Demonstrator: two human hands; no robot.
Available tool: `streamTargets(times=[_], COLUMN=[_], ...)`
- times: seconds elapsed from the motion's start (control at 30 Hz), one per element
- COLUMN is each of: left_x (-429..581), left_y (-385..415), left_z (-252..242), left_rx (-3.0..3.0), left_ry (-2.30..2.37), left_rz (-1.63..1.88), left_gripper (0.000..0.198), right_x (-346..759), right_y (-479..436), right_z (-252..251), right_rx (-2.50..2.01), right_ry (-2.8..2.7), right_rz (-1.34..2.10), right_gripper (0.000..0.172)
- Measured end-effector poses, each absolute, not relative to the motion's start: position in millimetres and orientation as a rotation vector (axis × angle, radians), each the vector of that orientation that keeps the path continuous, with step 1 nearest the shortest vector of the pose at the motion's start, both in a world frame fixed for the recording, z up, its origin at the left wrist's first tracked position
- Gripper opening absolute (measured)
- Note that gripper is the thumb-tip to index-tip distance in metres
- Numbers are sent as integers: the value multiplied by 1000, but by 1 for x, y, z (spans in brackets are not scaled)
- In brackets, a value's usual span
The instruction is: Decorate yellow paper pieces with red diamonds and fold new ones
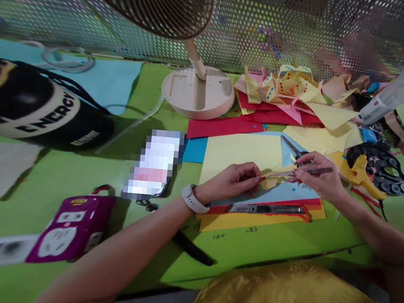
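My right hand [315, 175] is closed round a pair of metal tweezers [316, 171], whose tips point left. The tips meet a tiny red piece [264, 178] at the fingertips of my left hand [236, 180], which pinches it. A yellow paper strip [274, 176] lies between the hands. Beneath them are a pale yellow sheet [239, 152] and a light blue sheet [304, 192]. Just below the hands, a utility knife [267, 208] rests on red and orange paper [231, 225]. Dark scissors [290, 146] lie partly hidden behind my right hand.
A fan base [198, 92] stands behind, left of piled paper scraps [285, 90]. On the left are a phone [156, 164], a black bottle [46, 109] and a purple pouch [73, 227]. A yellow glue gun [364, 177], a black palette [394, 170] and a clear bottle [398, 93] are at right.
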State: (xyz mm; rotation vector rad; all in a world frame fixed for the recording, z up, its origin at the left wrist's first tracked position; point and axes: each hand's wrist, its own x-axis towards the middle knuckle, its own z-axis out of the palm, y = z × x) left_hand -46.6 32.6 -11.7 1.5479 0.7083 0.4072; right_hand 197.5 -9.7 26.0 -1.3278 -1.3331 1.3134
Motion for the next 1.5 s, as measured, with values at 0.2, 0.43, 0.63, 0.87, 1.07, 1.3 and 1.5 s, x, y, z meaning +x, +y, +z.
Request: streamTargets(times=[0.2,0.43,0.63,0.87,1.07,1.3,1.5], left_x=[-46,-48,-49,-49,-44,-41,-42], left_y=[32,32,28,25,16,11,12], left_z=[-12,-10,-1,5,11,9,7], left_rx=[1533,1592,1767,1761,1726,1561,1474], left_ry=[706,642,574,576,676,726,727], left_rz=[403,452,454,521,496,453,434], left_gripper=[24,21,13,12,22,29,31], right_x=[197,208,203,192,192,187,184], right_y=[-10,-10,-8,-12,-20,-27,-30], right_z=[27,32,22,15,17,15,15], right_rx=[-1326,-1233,-1049,-1015,-1132,-1123,-1117], right_ry=[-1343,-1396,-2126,-2273,-2127,-2135,-2106], right_rz=[1302,1109,657,453,623,587,660], right_gripper=[31,28,23,24,31,29,29])
